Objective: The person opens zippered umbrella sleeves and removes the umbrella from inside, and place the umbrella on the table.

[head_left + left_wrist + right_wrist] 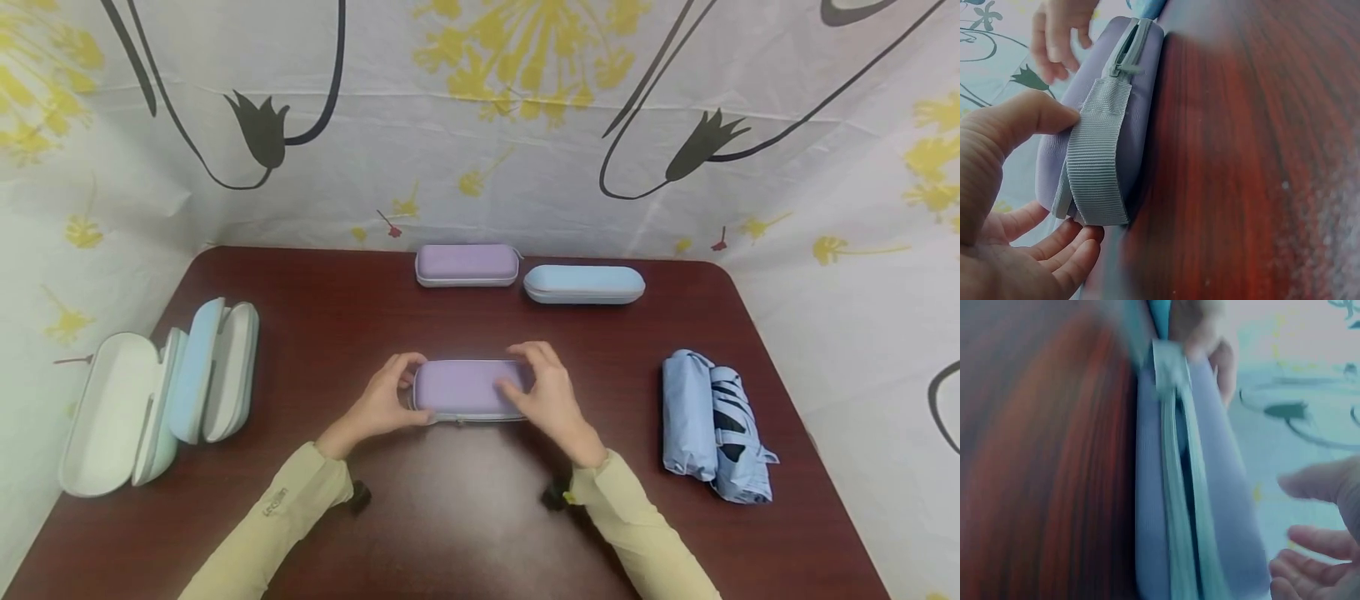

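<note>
A purple zip case point(467, 388) lies on the table in front of me, long side towards me. My left hand point(386, 395) holds its left end, thumb at the near edge and fingers round the far side. In the left wrist view the thumb presses beside a grey ribbed strap point(1099, 156), with the zipper pull point(1124, 67) just past it. Between the zipper's two rows a dark gap point(1186, 469) runs along the side in the right wrist view. My right hand point(550, 398) hovers at the case's right end, thumb and fingers spread.
A second purple case point(467, 265) and a blue case point(583, 284) lie closed at the back. Two cases stand opened at the left, one pale green point(108, 417), one blue point(197, 371). Two folded blue umbrellas point(688, 417) lie at the right. Patterned cloth point(480, 167) hangs behind the table.
</note>
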Available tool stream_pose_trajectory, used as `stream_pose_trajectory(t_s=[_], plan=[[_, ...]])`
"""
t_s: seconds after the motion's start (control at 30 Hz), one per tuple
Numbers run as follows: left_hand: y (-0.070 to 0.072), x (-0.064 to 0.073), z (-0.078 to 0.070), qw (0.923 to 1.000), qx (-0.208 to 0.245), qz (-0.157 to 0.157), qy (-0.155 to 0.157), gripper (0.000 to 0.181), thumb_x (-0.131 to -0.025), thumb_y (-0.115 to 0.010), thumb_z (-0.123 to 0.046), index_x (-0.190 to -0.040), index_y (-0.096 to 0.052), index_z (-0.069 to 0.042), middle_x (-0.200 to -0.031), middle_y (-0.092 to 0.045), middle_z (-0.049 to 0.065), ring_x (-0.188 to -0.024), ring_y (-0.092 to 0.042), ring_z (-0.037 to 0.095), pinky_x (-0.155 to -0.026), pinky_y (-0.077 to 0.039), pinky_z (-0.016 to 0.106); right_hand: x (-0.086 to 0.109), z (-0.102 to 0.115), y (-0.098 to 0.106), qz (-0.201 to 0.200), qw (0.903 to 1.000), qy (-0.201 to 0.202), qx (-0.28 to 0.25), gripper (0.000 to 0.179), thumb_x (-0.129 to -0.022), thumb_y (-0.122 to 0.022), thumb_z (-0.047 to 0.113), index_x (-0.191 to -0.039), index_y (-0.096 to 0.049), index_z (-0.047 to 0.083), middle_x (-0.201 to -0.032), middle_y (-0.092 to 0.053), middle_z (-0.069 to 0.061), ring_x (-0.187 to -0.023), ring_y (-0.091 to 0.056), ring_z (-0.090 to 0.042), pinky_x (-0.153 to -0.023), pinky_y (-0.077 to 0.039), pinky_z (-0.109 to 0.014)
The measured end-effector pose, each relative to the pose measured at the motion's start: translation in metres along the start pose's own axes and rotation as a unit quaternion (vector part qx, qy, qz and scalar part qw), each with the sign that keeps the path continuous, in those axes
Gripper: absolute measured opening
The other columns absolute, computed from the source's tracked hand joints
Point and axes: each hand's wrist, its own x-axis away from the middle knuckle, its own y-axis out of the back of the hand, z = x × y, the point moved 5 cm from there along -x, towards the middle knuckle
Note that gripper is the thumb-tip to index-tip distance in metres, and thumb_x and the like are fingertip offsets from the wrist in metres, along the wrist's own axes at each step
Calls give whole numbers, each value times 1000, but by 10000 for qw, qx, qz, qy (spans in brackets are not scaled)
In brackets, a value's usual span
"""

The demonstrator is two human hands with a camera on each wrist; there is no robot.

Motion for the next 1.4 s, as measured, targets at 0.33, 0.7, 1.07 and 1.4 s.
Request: stream_pose_trajectory(t_s=[0.33, 0.7, 1.07, 1.4], plan=[[2, -3, -1, 9997, 229, 77, -30, 71, -62, -82, -2, -123, -48, 3, -114, -51, 21, -88, -56, 29, -78, -51, 43, 2, -32, -2, 1373, 9848, -1065, 20, 46, -74, -72, 16, -113, -58, -3, -111, -60, -18, -104, -56, -31, -89, -45, -45], [4, -24, 9, 9957, 790, 481, -30, 71, -65, -77, 6, -129, -46, 6, -123, -49, 26, -90, -59, 33, -82, -51, 42, 9, -40, 0, 1878, 9598, -2088, -6, 48, -77, -72, 25, -114, -57, -2, -107, -63, -17, -95, -58, -29, -83, -48, -42], [5, -61, 17, 9749, 1319, 1763, 323, 67, -70, -74, 8, -131, -45, 4, -132, -47, 23, -109, -54, 35, -95, -43, 43, 32, -30, 1, 1370, 9650, -2234, 107, 42, -75, -74, 26, -103, -60, -2, -87, -64, -12, -75, -57, -21, -67, -49, -35], [-1, -94, 12, 9553, 1453, 2571, 150, 52, -73, -61, 13, -123, -50, 9, -122, -54, 25, -113, -53, 38, -98, -41, 45, 53, 1, -8, 1647, 9580, -2333, -257, 35, -76, -74, 26, -91, -58, -1, -64, -56, -2, -54, -51, -11, -49, -43, -27]])
